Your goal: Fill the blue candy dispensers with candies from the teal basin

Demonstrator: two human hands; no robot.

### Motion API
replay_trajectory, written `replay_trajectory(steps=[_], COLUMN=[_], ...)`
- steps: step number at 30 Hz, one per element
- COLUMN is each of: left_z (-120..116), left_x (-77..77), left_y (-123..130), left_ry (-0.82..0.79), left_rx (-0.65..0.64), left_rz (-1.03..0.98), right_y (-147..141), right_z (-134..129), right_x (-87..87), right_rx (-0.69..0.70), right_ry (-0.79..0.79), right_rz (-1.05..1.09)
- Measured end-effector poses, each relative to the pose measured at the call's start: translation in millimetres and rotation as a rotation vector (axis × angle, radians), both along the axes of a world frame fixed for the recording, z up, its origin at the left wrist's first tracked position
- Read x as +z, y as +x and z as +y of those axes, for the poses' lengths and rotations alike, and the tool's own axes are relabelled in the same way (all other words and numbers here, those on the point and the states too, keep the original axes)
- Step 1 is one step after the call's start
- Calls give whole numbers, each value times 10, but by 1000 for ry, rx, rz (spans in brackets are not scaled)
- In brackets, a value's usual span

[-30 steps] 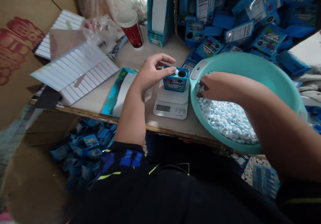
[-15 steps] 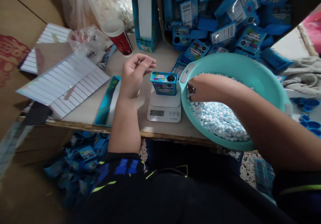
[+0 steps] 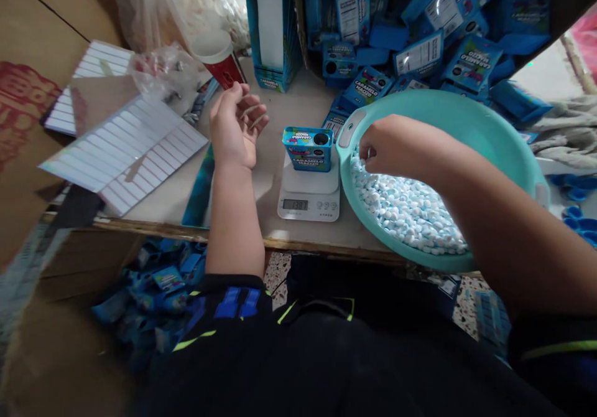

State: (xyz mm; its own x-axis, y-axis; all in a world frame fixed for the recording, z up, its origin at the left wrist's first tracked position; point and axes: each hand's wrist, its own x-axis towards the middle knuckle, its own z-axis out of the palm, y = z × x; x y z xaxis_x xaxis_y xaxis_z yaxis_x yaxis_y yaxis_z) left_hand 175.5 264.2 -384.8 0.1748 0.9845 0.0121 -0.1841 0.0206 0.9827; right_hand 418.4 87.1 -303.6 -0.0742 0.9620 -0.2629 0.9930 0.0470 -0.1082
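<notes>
A small blue candy box (image 3: 308, 159), printed "Caramelo Macizo", stands upright on a white digital scale (image 3: 310, 208). Its top has a round dark hole. Left of the scale, above the table, my left hand (image 3: 237, 124) is open, palm turned inward, fingers loosely bent and apart, holding nothing. To the right sits a turquoise basin (image 3: 504, 149) with many small white and pale-blue candies (image 3: 410, 215). Inside its left side my right hand (image 3: 385, 146) hovers just over the candies with fingers curled together; whatever they pinch is hidden.
Behind the basin, a large carton holds many blue boxes (image 3: 368, 87). A red paper cup (image 3: 224, 68), a tall blue display box (image 3: 275, 43) and lined sheets (image 3: 125, 149) are at back left. More blue boxes (image 3: 168, 280) lie below the table edge. Blue caps (image 3: 578, 221) lie at right.
My left hand has drawn left, away from the candy box, and its fingers have opened. My right hand has risen a little from the candies. The box remains on the scale.
</notes>
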Motion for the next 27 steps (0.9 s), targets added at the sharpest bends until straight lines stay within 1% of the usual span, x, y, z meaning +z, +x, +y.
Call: replay_trajectory(steps=[2, 3, 6, 8, 11, 14, 17, 20, 23, 25, 27], left_z=[-11, -23, -68, -87, -96, -108, -145, -219, -324, -386, -422], left_x=[16, 28, 65, 75, 48, -8, -42, -9, 83, 143, 179], left_y=[-32, -43, -53, -46, -23, 18, 59, 71, 44, 20, 9], left_ry=[17, 38, 116, 134, 146, 239, 324, 345, 373, 401, 408], left_rx=[18, 52, 198, 238, 193, 196, 189, 100, -81, -212, -290], left_rz=[-4, -3, 48, 129, 226, 228, 263, 288, 294, 339, 387], right_y=[38, 48, 3, -90, -262, -373, -392, -381, -388, -401, -408], right_z=[-9, -11, 20, 83, 222, 340, 374, 337, 284, 260, 248], right_x=[93, 148, 288, 327, 290, 200, 140, 164, 242, 279, 280], right_rx=[-22, -36, -34, 1, 77, 149, 194, 203, 175, 157, 140], right_ry=[7, 42, 157, 232, 292, 304, 305, 314, 287, 251, 230], right_rz=[-1, 41, 229, 345, 409, 370, 320, 289, 259, 241, 241])
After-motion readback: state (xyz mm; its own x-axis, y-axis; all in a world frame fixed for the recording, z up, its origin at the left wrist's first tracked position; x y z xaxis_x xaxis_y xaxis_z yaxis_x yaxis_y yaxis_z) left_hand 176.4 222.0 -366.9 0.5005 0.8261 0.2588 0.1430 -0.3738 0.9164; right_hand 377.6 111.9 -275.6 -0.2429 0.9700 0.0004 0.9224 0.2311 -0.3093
